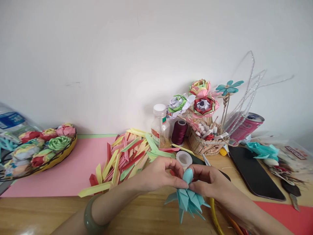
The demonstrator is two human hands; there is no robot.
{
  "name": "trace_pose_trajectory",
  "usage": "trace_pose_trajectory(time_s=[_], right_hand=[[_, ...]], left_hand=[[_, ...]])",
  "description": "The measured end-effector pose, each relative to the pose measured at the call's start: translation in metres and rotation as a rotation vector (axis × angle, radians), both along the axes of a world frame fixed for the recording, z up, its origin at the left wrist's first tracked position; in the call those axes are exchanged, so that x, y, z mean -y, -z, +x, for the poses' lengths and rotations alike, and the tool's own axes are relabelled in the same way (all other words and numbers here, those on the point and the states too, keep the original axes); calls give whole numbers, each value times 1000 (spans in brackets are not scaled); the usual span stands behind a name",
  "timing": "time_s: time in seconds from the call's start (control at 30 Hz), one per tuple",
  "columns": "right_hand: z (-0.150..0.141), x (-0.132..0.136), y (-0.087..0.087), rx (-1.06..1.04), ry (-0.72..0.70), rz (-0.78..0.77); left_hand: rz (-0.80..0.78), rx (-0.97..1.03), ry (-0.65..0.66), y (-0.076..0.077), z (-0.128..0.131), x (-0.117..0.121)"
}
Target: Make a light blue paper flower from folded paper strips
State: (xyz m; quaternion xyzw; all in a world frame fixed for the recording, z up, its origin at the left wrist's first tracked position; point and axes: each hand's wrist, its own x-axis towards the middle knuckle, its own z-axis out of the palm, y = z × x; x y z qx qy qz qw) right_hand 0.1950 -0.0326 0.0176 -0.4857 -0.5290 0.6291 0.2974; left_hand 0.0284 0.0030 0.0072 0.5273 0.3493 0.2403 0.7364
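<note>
Both hands meet over the table around a turquoise folded paper flower (187, 199), whose pointed petals spread downward below the fingers. My left hand (162, 174) pinches the flower near its upper part with thumb and fingers. My right hand (207, 181) pinches the same spot from the other side. Between the fingertips a rounded turquoise petal (187, 176) stands up. Just behind the hands is a small white round container (184, 159), open at the top. Scissor blades (206, 160) show behind the right hand, while yellow handles (215, 217) show below it.
Folded paper strips (129, 153) are heaped on pink paper (90, 163). At left, a basket (61, 156) holds paper flowers. Behind stand a clear bottle (160, 127), maroon thread (179, 133) and a decorated basket (205, 148). A phone (254, 173), keys (290, 189) and pink can (248, 127) lie right.
</note>
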Motion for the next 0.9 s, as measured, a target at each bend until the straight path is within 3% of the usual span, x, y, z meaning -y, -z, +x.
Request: trace_pose_trajectory(time_s=[0.33, 0.6, 0.9], right_hand=[[8, -10, 3, 86, -76, 58], [10, -9, 7, 72, -24, 91], [4, -1, 1, 87, 62, 191]], left_hand=[[87, 2, -119, 3, 1, -1], [-43, 111, -87, 5, 2, 0], [-3, 94, -180, 7, 3, 2]])
